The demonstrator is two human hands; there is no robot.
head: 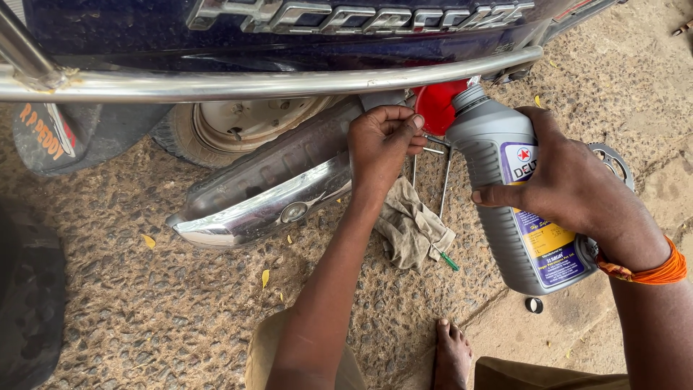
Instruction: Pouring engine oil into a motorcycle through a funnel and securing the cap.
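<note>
My right hand (577,188) grips a grey plastic oil bottle (505,217) with a purple and yellow label, tilted so its open neck points into a red funnel (437,105). My left hand (382,141) is pinched beside the funnel, just under the scooter's chrome guard rail (253,83). The fingers of the left hand are closed near the funnel's rim; whether they grip it I cannot tell. The funnel's lower part is hidden behind the left hand and the bottle.
A dark blue scooter body (130,36) fills the top, with its chrome exhaust (267,198) and rear wheel (245,126) below. A dirty rag (411,224), a green-handled tool (447,260), a sprocket (613,160) and a small black cap (534,305) lie on the rough ground. My bare foot (451,354) is nearby.
</note>
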